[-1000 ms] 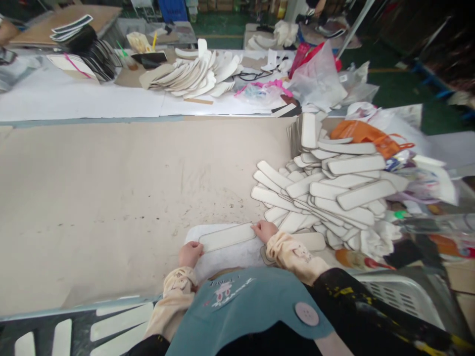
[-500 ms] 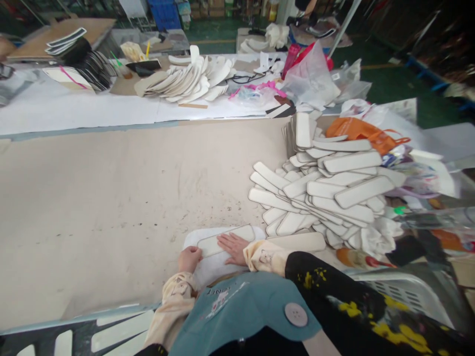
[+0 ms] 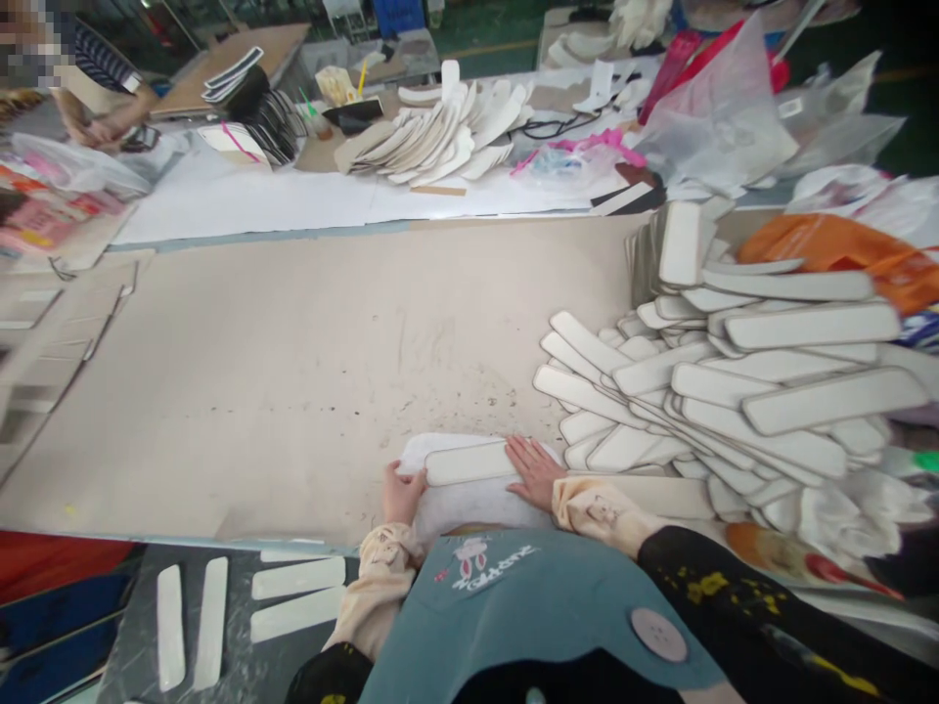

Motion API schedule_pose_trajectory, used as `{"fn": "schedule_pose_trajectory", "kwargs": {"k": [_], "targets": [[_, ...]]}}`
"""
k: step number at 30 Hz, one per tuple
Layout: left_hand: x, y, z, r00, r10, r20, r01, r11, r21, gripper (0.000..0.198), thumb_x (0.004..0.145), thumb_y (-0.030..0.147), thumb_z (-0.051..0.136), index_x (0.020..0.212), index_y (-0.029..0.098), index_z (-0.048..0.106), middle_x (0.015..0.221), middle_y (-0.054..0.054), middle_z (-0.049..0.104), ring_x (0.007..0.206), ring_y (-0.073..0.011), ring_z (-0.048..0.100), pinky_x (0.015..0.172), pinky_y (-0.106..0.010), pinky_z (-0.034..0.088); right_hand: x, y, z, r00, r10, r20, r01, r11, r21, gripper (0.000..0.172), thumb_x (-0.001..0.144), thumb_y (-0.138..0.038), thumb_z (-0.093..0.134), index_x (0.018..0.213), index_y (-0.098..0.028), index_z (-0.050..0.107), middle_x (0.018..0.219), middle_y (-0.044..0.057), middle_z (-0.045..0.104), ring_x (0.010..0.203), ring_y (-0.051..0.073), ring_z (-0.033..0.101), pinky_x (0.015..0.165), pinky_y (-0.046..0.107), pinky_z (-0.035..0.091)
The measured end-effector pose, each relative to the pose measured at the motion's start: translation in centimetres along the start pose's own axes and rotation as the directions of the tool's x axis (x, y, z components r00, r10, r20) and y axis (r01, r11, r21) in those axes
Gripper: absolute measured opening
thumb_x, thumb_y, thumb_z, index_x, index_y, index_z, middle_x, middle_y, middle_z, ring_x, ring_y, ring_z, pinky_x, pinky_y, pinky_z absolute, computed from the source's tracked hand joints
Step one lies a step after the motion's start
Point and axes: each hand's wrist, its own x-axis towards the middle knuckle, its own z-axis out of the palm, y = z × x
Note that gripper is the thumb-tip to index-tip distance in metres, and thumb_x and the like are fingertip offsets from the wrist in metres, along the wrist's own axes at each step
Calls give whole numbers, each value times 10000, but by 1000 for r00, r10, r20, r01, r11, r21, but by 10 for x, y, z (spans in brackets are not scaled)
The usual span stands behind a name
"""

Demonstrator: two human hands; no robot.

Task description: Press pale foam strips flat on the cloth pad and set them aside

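White strip (image 3: pixel 469 462), hands (image 3: pixel 535 473) at both ends; open tabletop (image 3: pixel 256 342) leftward

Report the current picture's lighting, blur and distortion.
Head view: light falls soft and even on the table; the left hand and right hand look slightly soft. Same view, toward its edges: the orange bag seems stretched, the upper right corner is dark, and mosaic blocks hide part of a person.
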Motion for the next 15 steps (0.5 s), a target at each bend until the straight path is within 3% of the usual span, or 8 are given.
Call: {"fn": "schedule_pose_trajectory", "kwargs": {"k": [2, 3, 5, 7, 8, 10, 12, 15], "targets": [[-8, -2, 0, 972, 217, -90, -217, 976, 9, 468, 789, 352, 475, 1209, 153, 425, 839, -53, 639, 695, -144, 622, 659, -296, 501, -1, 1, 1, 1000, -5, -23, 4, 1000, -25, 754, 845, -525, 434, 1407, -84, 193, 1473, 139, 132, 1354, 268, 66, 1098, 470, 157], [-14, 0, 3, 926, 360, -114, -358, 933, 36, 431, 818, 329, 433, 1214, 159, 431, 947, -89, 628, 809, -160, 625, 721, -320, 505, -2, 1, 2, 1000, -7, -29, 6, 999, -33, 755, 845, -529, 432, 1407, -85, 193, 1473, 137, 131, 1354, 267, 67, 1098, 469, 160], [-26, 13, 17, 770, 636, -57, -627, 770, 113, 419, 857, 279, 359, 1252, 153, 415, 1183, -150, 546, 1099, -194, 529, 892, -370, 458, -3, 2, 4, 999, -11, -34, 10, 999, -41, 757, 844, -533, 428, 1407, -84, 194, 1473, 136, 134, 1354, 267, 70, 1096, 468, 164], [-39, 32, 38, 561, 807, 182, -827, 540, 157, 477, 872, 286, 327, 1324, 132, 339, 1355, -165, 413, 1293, -211, 334, 1022, -401, 353, -3, 3, 5, 999, -17, -36, 15, 999, -40, 754, 847, -534, 419, 1406, -81, 195, 1472, 139, 140, 1353, 270, 75, 1092, 471, 166], [-44, 41, 50, 458, 825, 331, -889, 433, 150, 516, 873, 322, 331, 1347, 121, 306, 1402, -163, 356, 1333, -225, 258, 1051, -413, 312, -3, 3, 6, 999, -20, -38, 18, 999, -39, 752, 849, -535, 411, 1406, -79, 195, 1471, 142, 143, 1352, 271, 78, 1090, 472, 168], [-48, 55, 72, 337, 781, 526, -940, 309, 143, 615, 859, 432, 341, 1370, 98, 267, 1454, -166, 259, 1361, -265, 165, 1071, -448, 258, -2, 3, 7, 999, -22, -41, 21, 999, -39, 749, 854, -534, 395, 1406, -72, 192, 1468, 147, 149, 1351, 274, 84, 1087, 475, 171], [-47, 57, 82, 314, 740, 595, -949, 264, 172, 681, 844, 512, 323, 1375, 91, 257, 1471, -166, 206, 1363, -291, 134, 1075, -475, 222, -2, 3, 7, 999, -31, -37, 29, 999, -44, 750, 855, -533, 391, 1408, -69, 186, 1466, 151, 155, 1350, 274, 89, 1084, 478, 173], [-37, 43, 74, 373, 731, 572, -926, 256, 277, 657, 863, 504, 276, 1380, 99, 250, 1473, -156, 203, 1363, -278, 145, 1080, -474, 200, -3, 3, 5, 999, -29, -21, 28, 998, -52, 754, 852, -528, 403, 1411, -77, 173, 1469, 147, 142, 1352, 271, 82, 1085, 478, 167]]}}
